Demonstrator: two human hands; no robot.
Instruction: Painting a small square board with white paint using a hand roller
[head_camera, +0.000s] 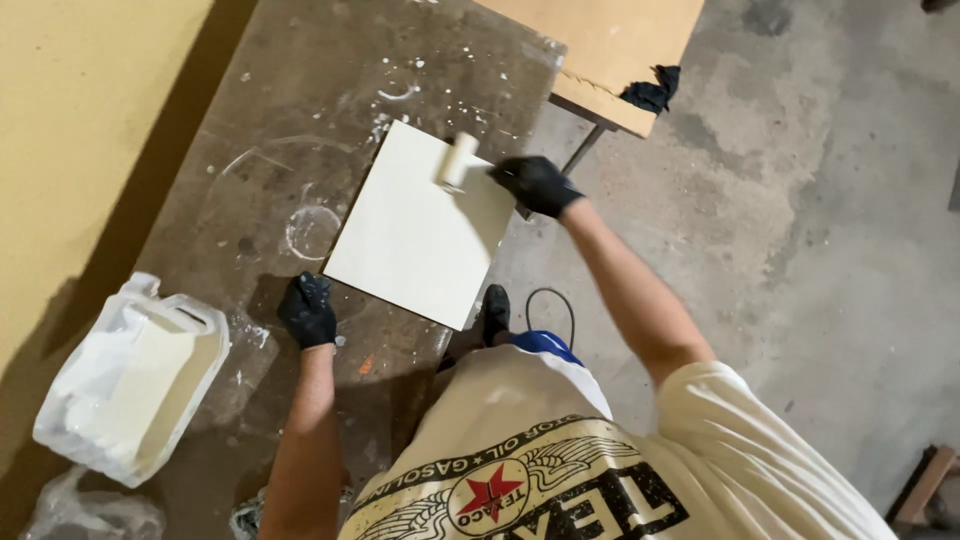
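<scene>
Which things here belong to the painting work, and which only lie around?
In use:
right hand holding paint roller
white square panel
left hand on the workbench
cut-open jug of white paint

Lying about:
wooden board
black rag
black cable

Your view was sharp, warm dim light overhead; your body threw dark shadow onto worktop (300, 120); slight edge bending.
</scene>
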